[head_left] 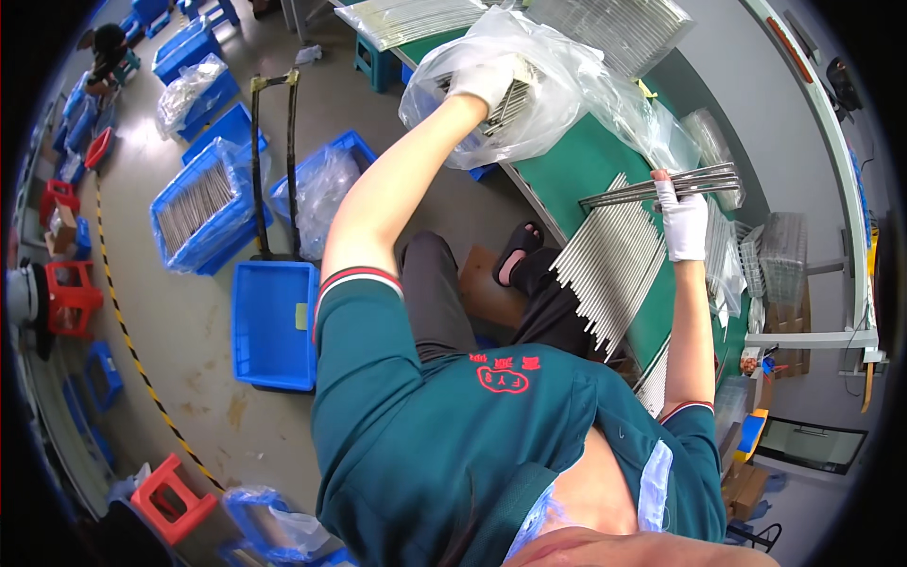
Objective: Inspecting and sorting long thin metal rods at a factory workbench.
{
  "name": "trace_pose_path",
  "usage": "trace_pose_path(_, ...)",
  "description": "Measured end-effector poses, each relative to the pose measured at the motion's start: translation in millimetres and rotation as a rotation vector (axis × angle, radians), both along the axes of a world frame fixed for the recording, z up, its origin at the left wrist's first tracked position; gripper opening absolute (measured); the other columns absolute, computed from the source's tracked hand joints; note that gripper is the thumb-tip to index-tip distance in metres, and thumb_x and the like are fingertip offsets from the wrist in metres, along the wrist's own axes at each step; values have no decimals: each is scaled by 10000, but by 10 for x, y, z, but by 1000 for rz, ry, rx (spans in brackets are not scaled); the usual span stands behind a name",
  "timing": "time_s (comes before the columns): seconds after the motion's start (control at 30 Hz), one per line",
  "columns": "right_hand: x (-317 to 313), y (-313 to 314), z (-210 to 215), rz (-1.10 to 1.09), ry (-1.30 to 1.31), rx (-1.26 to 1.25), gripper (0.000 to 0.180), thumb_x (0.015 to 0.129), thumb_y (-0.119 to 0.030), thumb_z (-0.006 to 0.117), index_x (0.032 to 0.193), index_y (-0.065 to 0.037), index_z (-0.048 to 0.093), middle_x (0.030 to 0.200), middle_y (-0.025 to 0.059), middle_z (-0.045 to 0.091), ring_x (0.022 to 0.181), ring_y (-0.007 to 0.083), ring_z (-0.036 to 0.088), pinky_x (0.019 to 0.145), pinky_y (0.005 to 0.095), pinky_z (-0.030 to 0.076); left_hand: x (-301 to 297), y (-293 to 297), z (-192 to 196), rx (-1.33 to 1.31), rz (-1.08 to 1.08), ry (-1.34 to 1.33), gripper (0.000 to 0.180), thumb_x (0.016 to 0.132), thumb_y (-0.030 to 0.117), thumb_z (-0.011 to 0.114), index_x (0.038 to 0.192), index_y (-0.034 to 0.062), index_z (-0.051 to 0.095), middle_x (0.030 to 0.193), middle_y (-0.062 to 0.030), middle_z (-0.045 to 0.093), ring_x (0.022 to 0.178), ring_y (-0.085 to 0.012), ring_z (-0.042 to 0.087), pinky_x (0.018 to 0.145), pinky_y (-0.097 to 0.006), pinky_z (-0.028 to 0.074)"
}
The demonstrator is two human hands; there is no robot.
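My right hand (684, 222), in a white glove with bare fingertips, is closed around a bundle of thin metal rods (710, 180) above the green table. Just beside it, many similar rods (614, 269) lie side by side in a slanted layer on the tabletop. My left hand (487, 83), also white-gloved, reaches into the mouth of a clear plastic bag (543, 132) at the table's far end. More metal rods (510, 111) show in that bag, right by the left hand. The left fingers are mostly hidden, so their grip is unclear.
The green table (562, 180) runs along my right, with clear plastic trays (619, 33) at its far end. On the floor to my left stand a blue crate (274, 326), a bagged crate of rods (198, 208) and a black trolley handle (255, 161). A red stool (170, 496) is lower left.
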State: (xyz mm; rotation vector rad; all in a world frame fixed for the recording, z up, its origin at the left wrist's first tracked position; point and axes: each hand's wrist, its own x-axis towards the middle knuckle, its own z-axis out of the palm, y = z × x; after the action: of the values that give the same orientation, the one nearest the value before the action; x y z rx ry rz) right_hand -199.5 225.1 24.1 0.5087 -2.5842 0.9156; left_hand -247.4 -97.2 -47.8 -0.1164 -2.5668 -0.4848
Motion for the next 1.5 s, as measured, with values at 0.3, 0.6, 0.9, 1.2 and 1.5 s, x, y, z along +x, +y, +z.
trace_pose_path(0.3,-33,42,-23,11,27,29,276,804,-275,626,862,-6,632,595,-7,531,509,60,443,489,215,352,646,44,-225,-329,130,-53,172,732,122,503,745,57,662,711,-144,630,651,-270,625,579,-382,495)
trace_pose_path(0.6,-31,40,-49,25,98,46,247,795,-239,638,859,-1,639,603,-3,549,504,55,458,474,212,361,727,75,-203,-316,141,-21,177,752,130,485,749,50,643,699,-141,622,646,-264,619,571,-378,485)
trace_pose_path(0.9,-3,5,-25,40,142,47,218,789,-215,646,836,-2,644,596,1,554,492,59,469,453,215,368,987,81,-122,-442,286,26,242,778,122,455,991,102,568,768,-70,554,707,-213,559,547,-356,450)
trace_pose_path(1.2,105,-139,51,6,85,-52,195,770,-198,664,792,-6,641,557,1,550,468,58,480,447,212,378,1317,-66,-206,-480,234,24,253,760,139,479,996,136,572,760,-25,540,703,-174,544,534,-339,428)
trace_pose_path(1.5,145,-145,85,25,96,-67,181,767,-180,663,777,0,647,528,7,537,456,66,472,441,231,374,1409,16,-206,-444,155,-20,336,760,128,458,1066,225,556,779,-16,524,685,-184,531,550,-343,403)
